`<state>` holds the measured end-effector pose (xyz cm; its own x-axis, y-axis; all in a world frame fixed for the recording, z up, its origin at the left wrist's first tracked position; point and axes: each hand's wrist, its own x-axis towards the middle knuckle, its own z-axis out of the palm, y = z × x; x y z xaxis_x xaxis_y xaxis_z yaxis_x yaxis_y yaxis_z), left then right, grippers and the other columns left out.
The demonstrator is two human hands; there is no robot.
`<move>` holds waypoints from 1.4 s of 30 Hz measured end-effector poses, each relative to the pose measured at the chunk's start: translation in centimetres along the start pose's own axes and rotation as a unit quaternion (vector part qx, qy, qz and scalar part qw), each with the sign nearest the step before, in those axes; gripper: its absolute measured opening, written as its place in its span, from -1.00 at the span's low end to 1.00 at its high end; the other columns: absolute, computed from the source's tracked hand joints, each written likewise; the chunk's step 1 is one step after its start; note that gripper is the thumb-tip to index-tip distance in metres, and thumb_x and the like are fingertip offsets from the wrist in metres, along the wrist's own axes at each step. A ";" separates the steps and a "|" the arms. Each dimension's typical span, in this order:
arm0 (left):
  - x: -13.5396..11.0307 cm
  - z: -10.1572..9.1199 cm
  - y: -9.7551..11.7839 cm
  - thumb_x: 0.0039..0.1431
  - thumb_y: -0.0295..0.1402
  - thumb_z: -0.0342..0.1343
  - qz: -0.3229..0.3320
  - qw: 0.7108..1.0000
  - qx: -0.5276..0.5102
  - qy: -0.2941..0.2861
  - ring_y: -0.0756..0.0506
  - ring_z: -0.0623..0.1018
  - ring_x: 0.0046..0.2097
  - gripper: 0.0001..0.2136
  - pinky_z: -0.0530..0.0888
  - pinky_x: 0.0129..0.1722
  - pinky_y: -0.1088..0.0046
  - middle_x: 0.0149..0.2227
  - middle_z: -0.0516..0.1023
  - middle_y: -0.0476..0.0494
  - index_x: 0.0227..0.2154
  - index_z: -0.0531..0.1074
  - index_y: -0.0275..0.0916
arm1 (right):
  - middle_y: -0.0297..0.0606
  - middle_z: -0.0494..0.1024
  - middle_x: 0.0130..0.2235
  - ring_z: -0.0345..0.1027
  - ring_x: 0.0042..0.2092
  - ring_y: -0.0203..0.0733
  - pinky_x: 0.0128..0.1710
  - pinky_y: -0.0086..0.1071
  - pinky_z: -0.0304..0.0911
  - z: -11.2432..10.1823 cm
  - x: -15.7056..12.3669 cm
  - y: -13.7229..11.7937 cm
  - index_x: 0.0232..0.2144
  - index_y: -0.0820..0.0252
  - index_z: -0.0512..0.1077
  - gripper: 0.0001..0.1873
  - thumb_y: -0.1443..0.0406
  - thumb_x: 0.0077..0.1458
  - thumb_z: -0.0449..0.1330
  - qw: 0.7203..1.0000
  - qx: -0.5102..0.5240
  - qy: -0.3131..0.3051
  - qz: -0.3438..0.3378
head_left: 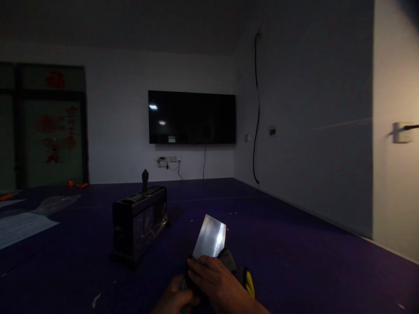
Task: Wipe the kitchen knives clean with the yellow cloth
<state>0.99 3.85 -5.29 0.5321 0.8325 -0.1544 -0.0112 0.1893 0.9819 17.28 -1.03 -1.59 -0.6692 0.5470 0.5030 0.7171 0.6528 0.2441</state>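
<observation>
A cleaver with a broad, shiny blade (211, 237) points up and away from me at the bottom centre. My left hand (176, 297) is closed low down at its handle end, which is mostly hidden. Across the lower blade lies my right hand (218, 281), fingers bent over a dark grey cloth-like piece (228, 260) that shows on both sides of the blade. A yellow patch (249, 284) sits beside the right wrist; I cannot tell whether it belongs to the same piece. To the left stands a black knife block (140, 226) with one dark knife handle (145, 181) upright in it.
The dark purple table (294, 270) spreads out ahead. White sheets (26, 226) and clear plastic (57, 204) lie at left; small scraps dot the surface. Beyond are a wall-mounted television (192, 117), sockets (170, 159) and a hanging black cable (257, 131). The room is dim.
</observation>
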 end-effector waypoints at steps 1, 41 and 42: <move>0.0 0.0 0.1 -0.21 -0.49 0.11 -0.003 1.000 0.006 0.000 0.04 0.34 -0.55 -0.86 0.21 -0.56 0.56 -0.62 0.36 0.05 -0.49 0.33 -0.27 | -0.18 0.32 0.09 0.20 0.01 -0.16 -0.05 -0.30 0.24 -0.1 0.0 0.0 0.05 0.27 0.26 -0.63 0.35 0.19 -0.04 1.000 0.003 -0.003 0.002; 1.4 -0.3 -1.6 -0.23 -0.38 0.13 -0.008 1.000 0.022 0.013 0.09 0.24 -0.63 -0.75 0.09 -0.62 0.60 -0.69 0.28 0.12 -0.40 0.27 -0.25 | -0.31 0.20 0.17 0.22 -0.02 -0.09 -0.12 -0.24 0.26 1.7 -1.2 2.2 0.08 0.13 0.23 -0.32 0.58 -0.13 -0.05 0.975 -0.077 0.048 0.202; 1.4 -0.3 -1.6 -0.22 -0.37 0.13 -0.006 1.000 0.022 0.014 0.09 0.24 -0.64 -0.76 0.09 -0.62 0.60 -0.69 0.28 0.12 -0.40 0.27 -0.25 | -0.31 0.22 0.16 0.24 -0.04 -0.11 -0.14 -0.26 0.27 1.9 -1.2 2.2 0.07 0.12 0.25 -0.34 0.58 -0.12 -0.05 0.976 -0.078 0.048 0.199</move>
<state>1.48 4.89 -7.09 0.5086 0.8444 -0.1685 0.0317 0.1772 0.9837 19.26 0.75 -3.21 -0.3165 0.6838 0.6575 0.9421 0.3072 0.1341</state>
